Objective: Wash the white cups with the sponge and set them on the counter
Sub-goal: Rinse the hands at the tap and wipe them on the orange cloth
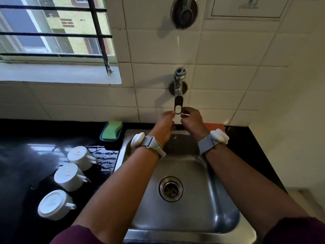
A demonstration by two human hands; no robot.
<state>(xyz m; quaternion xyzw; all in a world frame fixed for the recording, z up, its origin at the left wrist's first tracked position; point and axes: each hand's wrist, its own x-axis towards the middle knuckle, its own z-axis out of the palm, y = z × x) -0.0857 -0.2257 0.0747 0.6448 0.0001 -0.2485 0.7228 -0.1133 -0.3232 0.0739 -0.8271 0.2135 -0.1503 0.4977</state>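
Note:
Three white cups stand upside down in a row on the black counter left of the sink: a far one [79, 156], a middle one [67, 176] and a near one [53, 204]. The green and yellow sponge [112, 129] lies in a blue tray at the sink's back left corner. Both hands are raised over the steel sink [202, 205], at the tip of the tap spout [178, 104]. My left hand [165, 121] reaches the spout tip with lightly bent fingers. My right hand [192, 118] has its fingers curled beside the spout. Neither hand holds a cup.
A black and white patterned cloth [105, 156] lies between the cups and the sink. An orange object [213, 126] sits behind the sink at the right. The drain [170, 188] is in the basin's middle. A barred window [52, 29] is at upper left.

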